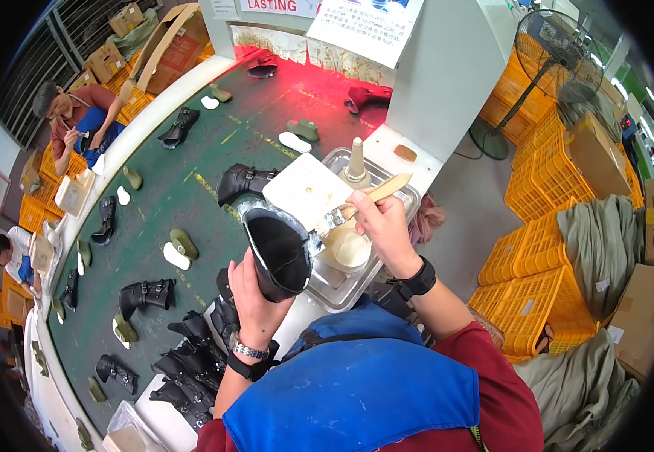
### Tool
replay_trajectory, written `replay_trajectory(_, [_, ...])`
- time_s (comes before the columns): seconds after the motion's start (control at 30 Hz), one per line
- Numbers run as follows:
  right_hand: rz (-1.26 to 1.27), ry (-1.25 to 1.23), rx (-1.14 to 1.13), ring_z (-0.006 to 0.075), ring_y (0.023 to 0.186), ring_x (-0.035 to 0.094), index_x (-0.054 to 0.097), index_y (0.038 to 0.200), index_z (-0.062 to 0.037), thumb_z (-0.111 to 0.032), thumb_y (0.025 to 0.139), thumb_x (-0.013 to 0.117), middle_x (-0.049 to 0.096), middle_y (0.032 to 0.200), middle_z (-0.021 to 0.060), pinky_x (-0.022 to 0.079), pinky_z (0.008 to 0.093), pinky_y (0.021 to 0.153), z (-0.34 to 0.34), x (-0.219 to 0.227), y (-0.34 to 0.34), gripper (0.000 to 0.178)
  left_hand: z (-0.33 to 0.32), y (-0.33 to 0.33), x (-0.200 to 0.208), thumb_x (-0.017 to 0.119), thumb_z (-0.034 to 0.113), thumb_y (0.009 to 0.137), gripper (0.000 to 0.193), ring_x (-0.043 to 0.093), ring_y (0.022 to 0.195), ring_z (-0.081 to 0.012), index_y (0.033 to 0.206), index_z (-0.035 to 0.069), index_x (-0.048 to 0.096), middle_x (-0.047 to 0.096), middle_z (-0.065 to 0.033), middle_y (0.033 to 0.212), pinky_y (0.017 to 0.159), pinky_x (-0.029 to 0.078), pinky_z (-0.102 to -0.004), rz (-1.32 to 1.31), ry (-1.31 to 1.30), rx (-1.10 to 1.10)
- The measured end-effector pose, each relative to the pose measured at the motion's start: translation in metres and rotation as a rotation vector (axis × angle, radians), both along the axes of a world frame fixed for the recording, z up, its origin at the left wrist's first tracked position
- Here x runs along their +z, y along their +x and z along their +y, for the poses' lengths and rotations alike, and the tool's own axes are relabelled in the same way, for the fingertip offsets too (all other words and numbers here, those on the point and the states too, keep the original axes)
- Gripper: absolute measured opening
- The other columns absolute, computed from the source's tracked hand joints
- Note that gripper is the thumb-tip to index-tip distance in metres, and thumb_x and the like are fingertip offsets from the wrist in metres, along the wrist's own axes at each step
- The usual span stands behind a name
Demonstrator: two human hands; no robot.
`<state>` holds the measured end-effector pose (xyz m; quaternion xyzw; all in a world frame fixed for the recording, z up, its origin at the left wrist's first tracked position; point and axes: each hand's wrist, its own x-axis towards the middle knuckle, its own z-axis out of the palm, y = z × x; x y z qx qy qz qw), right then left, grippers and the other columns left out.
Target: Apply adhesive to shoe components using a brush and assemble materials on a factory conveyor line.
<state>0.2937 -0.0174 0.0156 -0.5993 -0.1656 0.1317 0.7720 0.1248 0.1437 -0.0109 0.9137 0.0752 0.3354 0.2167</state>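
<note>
Ahead hangs a printed sheet [364, 29]; left grip [255, 301] clasps boot [282, 285], right grip [384, 230] pinches brush [387, 187].

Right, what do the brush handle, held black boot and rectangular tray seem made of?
Brush handle: probably wood, smooth-looking, judging by its pale tan colour.
Black boot: leather or a synthetic lookalike; it looks smooth with a slight sheen, which leaves either open.
Rectangular tray: likely stainless steel or aluminium, from its shiny, silver-grey rim.

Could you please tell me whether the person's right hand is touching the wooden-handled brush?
Touching. The head view shows the right hand gripping the brush, its fingers against the handle.
</note>
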Motion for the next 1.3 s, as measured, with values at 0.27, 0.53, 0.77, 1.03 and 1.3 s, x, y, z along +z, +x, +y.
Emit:
replay_trajectory(0.27, [0.188,0.072,0.18,0.0025,0.044,0.032,0.06,0.086,-0.0001,-0.022,0.088,0.057,0.037,0.052,-0.0064,0.033,0.0202,0.045,0.008,-0.01,-0.001,0.023,-0.001,-0.005,0.002,0.082,0.017,0.052,0.094,0.048,0.107,-0.0324,0.13,0.0,0.033,0.049,-0.0151,0.12,0.099,0.027,-0.0539,-0.039,-0.048,-0.03])
replay_trajectory(0.53, [0.189,0.086,0.11,0.0025,0.045,0.033,0.06,0.086,0.001,-0.023,0.088,0.057,0.039,0.053,-0.0062,0.033,0.0203,0.045,0.002,-0.006,0.001,0.024,0.001,-0.006,0.001,0.082,0.019,0.053,0.089,0.05,0.106,-0.0324,0.127,0.0,0.036,0.051,-0.014,0.116,0.098,0.029,-0.0535,-0.043,-0.132,-0.032])
replay_trajectory(0.77, [0.171,0.029,0.22,0.0022,0.045,0.033,0.06,0.085,0.001,-0.022,0.088,0.057,0.04,0.053,-0.0059,0.033,0.0201,0.045,0.006,-0.003,-0.011,0.023,0.002,-0.011,-0.003,0.083,0.02,0.052,0.09,0.05,0.105,-0.0329,0.126,-0.001,0.036,0.051,-0.0145,0.115,0.098,0.029,-0.0533,-0.043,-0.165,-0.043])
replay_trajectory(1.03, [0.146,0.1,0.162,0.0032,0.049,0.038,0.06,0.087,0.0009,-0.019,0.089,0.056,0.044,0.06,-0.0031,0.036,0.0205,0.048,-0.003,0.001,-0.007,0.021,0.003,-0.013,-0.003,0.083,0.017,0.052,0.087,0.049,0.104,-0.0334,0.125,0.0,0.037,0.052,-0.0138,0.113,0.095,0.03,-0.0524,-0.049,-0.169,-0.054])
replay_trajectory(1.3, [-0.31,-0.08,0.404,0.0053,0.077,0.052,0.062,0.095,-0.0025,-0.016,0.087,0.057,0.058,0.084,0.0001,0.043,0.0212,0.06,-0.014,0.012,-0.019,0.016,0.005,-0.017,0.001,0.082,0.019,0.053,0.086,0.049,0.104,-0.0342,0.124,0.0,0.038,0.052,-0.014,0.114,0.095,0.03,-0.0531,-0.033,-0.145,-0.041])
